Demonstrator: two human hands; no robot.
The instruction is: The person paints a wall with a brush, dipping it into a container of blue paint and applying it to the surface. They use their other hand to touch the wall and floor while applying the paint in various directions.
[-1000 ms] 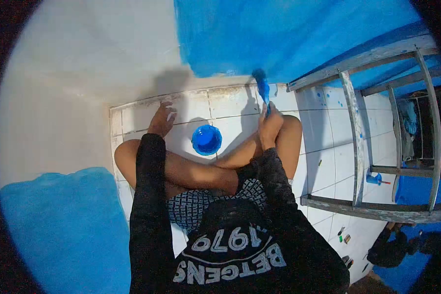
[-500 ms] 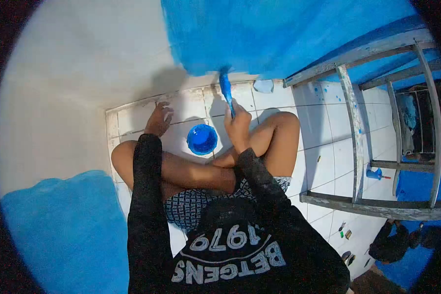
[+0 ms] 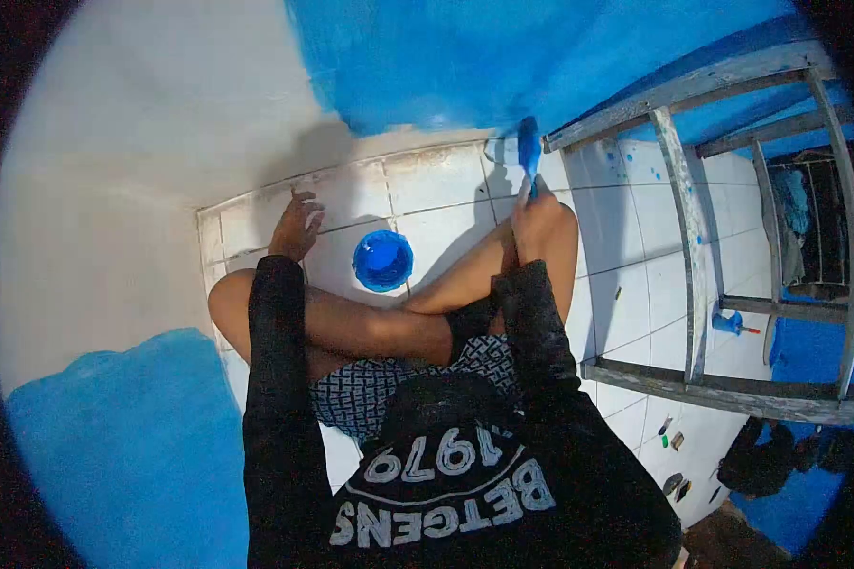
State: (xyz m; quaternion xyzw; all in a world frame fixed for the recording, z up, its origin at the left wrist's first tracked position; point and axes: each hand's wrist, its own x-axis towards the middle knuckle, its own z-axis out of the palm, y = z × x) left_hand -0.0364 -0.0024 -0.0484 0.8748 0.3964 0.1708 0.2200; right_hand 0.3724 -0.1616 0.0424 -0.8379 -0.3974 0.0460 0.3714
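My right hand (image 3: pixel 539 216) grips the handle of a blue-coated paintbrush (image 3: pixel 529 152), its bristles up near the bottom edge of the wall. On the wall ahead, blue paint (image 3: pixel 427 66) covers the upper right part, with a pale strip along the bottom. My left hand (image 3: pixel 297 228) hangs over the white floor tiles by my left knee, fingers apart and loosely curled, with nothing in it. Between my hands, in front of my crossed legs, a small tub of blue paint (image 3: pixel 382 261) stands on the tiles.
To the right a paint-spotted wooden frame (image 3: pixel 674 180), like a ladder, stands on the tiles. Beyond it lie a blue item with a red handle (image 3: pixel 731 323) and dark clothing (image 3: pixel 757 460). The left wall (image 3: pixel 114 408) has blue paint low down and pale above.
My right hand has carried the paintbrush to the right, from the pale strip under the blue to near the wooden frame. My left hand keeps about the same place.
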